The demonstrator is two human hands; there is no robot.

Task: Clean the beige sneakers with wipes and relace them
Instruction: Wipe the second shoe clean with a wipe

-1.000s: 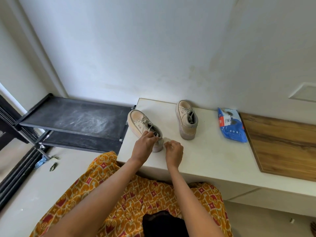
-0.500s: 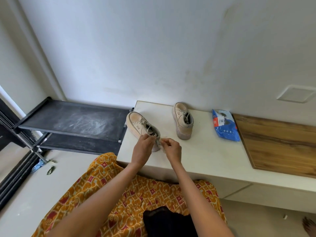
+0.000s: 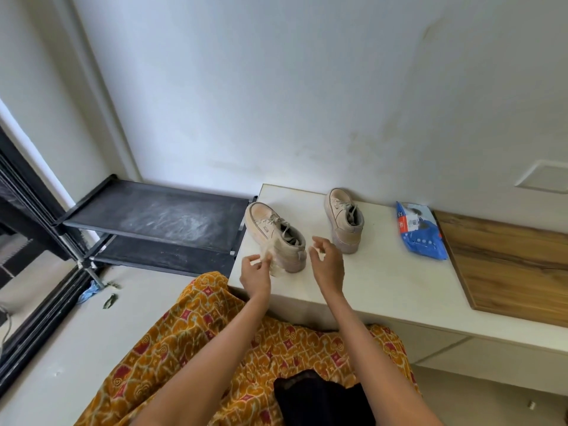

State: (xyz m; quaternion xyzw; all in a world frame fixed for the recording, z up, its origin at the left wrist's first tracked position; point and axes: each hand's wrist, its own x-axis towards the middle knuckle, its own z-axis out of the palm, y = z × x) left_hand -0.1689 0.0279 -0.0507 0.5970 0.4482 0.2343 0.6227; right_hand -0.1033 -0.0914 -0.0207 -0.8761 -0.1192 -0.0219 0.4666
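Head view shows us a dusty black metal shoe rack [image 3: 159, 216] at left. Beside it, on the white ledge [image 3: 384, 284], our left hand [image 3: 255, 273] pinches a crumpled, soiled wipe [image 3: 272, 259] against the near beige suede sneaker [image 3: 276, 233]. Our right hand [image 3: 327, 261] hovers just right of that shoe, fingers loosely curled; whether it grips anything, we cannot tell. Further right stand the second beige sneaker [image 3: 344, 222], then a blue wipes packet [image 3: 421, 230].

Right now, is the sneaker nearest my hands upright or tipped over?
Upright: the near sneaker rests sole-down on the white counter, opening facing up.
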